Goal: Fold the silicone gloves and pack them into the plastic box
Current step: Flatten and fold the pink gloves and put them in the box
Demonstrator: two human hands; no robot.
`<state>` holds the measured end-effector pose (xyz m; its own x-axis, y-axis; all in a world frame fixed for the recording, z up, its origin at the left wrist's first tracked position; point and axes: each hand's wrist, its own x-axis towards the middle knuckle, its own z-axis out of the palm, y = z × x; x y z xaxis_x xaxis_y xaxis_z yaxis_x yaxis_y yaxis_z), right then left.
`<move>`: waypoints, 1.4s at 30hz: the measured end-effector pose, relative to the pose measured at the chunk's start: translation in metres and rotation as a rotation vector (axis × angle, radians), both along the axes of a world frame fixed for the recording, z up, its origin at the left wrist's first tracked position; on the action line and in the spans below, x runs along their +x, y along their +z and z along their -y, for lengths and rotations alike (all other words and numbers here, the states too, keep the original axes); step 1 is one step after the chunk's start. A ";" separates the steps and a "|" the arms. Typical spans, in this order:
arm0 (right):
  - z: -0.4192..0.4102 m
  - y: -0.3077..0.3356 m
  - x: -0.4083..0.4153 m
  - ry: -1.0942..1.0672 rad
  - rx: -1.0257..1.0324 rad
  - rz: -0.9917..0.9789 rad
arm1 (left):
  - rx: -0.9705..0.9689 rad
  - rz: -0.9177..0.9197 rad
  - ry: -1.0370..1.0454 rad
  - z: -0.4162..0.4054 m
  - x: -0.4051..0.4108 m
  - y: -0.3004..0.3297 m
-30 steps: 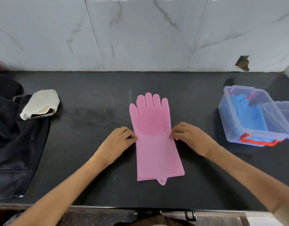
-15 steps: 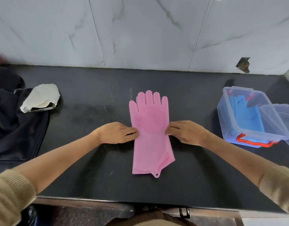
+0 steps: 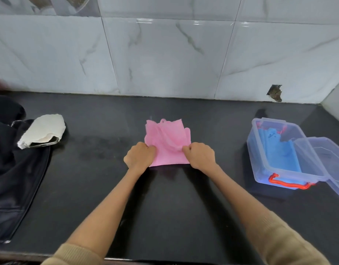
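A pink silicone glove (image 3: 167, 142) lies on the black counter (image 3: 165, 197) in the middle, folded over itself so its cuff end with the hanging tab points toward the wall. My left hand (image 3: 140, 154) pinches its left edge and my right hand (image 3: 199, 154) pinches its right edge, both with curled fingers. The clear plastic box (image 3: 270, 165) with a red handle stands to the right, its lid (image 3: 325, 163) hanging open on the right side. A blue glove (image 3: 277, 150) lies inside it.
A dark garment (image 3: 13, 178) covers the counter's left end, with a pale cloth over a phone (image 3: 42, 133) on it. A marble-tiled wall (image 3: 165, 58) runs along the back. The counter's front edge is near my elbows.
The glove lay flat with fingers toward the wall. Both hands have gripped its sides and folded the cuff end up and over the fingers. The camera view has tilted upward.
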<state>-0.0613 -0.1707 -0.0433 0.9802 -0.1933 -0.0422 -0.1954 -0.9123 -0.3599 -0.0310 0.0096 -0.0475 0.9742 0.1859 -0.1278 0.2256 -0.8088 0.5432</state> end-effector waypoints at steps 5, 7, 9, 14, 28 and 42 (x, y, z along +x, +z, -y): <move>-0.007 -0.006 0.005 -0.068 -0.052 -0.035 | 0.065 0.003 0.025 0.005 0.004 -0.008; -0.010 -0.009 0.005 -0.082 -0.064 -0.032 | 0.116 0.104 -0.008 0.004 -0.001 -0.014; -0.013 -0.009 0.005 -0.116 -0.059 -0.033 | 0.158 0.186 -0.036 0.000 -0.008 -0.020; -0.020 -0.013 0.004 -0.192 -0.066 0.009 | 0.148 0.183 -0.002 0.000 -0.010 -0.020; -0.028 -0.014 0.008 -0.200 -0.119 0.022 | 0.016 -0.024 -0.029 0.017 -0.004 -0.006; -0.025 -0.009 -0.003 -0.163 0.842 0.101 | -1.051 -0.033 0.120 0.002 -0.028 -0.009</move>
